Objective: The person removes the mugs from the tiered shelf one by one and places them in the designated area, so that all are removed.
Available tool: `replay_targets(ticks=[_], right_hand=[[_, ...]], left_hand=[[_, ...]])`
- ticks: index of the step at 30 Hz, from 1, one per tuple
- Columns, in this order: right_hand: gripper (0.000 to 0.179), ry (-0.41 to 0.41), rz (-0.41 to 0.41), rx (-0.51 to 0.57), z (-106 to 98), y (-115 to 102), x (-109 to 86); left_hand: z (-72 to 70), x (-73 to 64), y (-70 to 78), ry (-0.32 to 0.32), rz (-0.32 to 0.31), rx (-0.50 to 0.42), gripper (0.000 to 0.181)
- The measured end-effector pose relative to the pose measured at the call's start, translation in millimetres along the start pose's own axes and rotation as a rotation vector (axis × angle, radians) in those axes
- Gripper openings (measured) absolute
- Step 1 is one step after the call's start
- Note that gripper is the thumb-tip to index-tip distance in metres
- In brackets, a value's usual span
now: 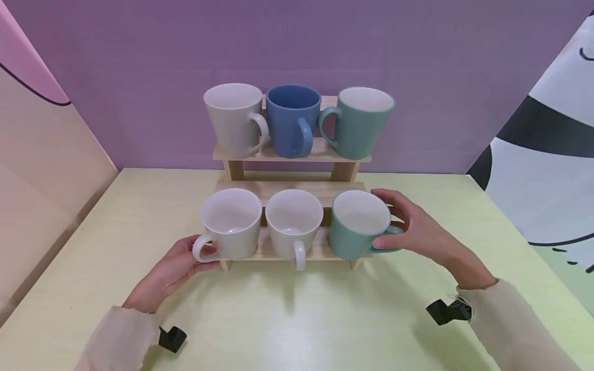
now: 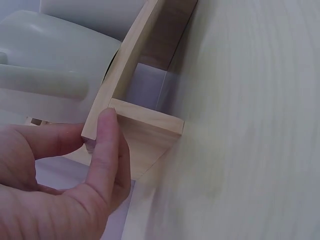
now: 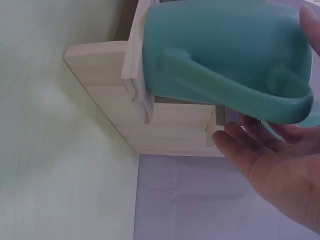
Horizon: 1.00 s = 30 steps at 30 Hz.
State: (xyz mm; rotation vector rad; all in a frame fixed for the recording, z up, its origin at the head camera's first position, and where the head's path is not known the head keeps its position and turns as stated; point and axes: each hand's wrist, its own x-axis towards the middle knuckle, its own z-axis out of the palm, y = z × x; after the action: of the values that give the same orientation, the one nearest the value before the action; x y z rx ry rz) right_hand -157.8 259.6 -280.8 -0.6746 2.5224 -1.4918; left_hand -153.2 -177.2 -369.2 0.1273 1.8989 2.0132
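Note:
A tiered wooden rack [image 1: 290, 191] bears mugs on its upper and lower shelves. My left hand [image 1: 181, 265] pinches the left end of the lower shelf board [image 2: 105, 102] between thumb and fingers, below a white mug [image 1: 238, 234]. On the shelf's right end sits a teal mug [image 1: 350, 237], its handle pointing right. Around that handle side my right hand [image 1: 417, 229] is spread, thumb in front and fingers behind. In the right wrist view its fingers [image 3: 250, 142] are loosely bent, with a gap visible beside the handle. Another white mug [image 1: 292, 219] stands in the middle.
On the upper shelf stand a pale mug [image 1: 234, 126], a blue mug [image 1: 290, 126] and a second teal mug [image 1: 364, 129]. The rack is on a light wooden table [image 1: 297, 319], before a purple wall [image 1: 297, 41]. Panels flank the table on both sides.

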Motion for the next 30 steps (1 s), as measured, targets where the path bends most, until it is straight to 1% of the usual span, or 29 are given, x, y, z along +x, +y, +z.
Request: replay_targets(ticks=[9, 18, 21, 26, 30], right_hand=[[0.081, 0.033, -0.043, -0.03, 7, -1, 3.0], [0.086, 0.064, -0.006, -0.08, 10, 0, 4.6], [0.089, 0.07, -0.009, -0.094, 11, 0, 4.0], [0.092, 0.062, 0.002, -0.073, 12, -2, 5.6], [0.092, 0.072, 0.022, -0.071, 14, -3, 6.6]], left_hand=[[0.5, -1.3, -1.2, 0.01, -0.005, 0.013, 0.047], [1.5, 2.4, -2.6, 0.02, -0.005, 0.004, 0.047], [2.7, 3.0, -3.2, 0.017, -0.002, 0.008, 0.045], [1.6, 1.9, -4.5, 0.024, -0.004, 0.011, 0.041], [-0.2, 1.2, -5.1, 0.011, 0.008, -0.002, 0.041]])
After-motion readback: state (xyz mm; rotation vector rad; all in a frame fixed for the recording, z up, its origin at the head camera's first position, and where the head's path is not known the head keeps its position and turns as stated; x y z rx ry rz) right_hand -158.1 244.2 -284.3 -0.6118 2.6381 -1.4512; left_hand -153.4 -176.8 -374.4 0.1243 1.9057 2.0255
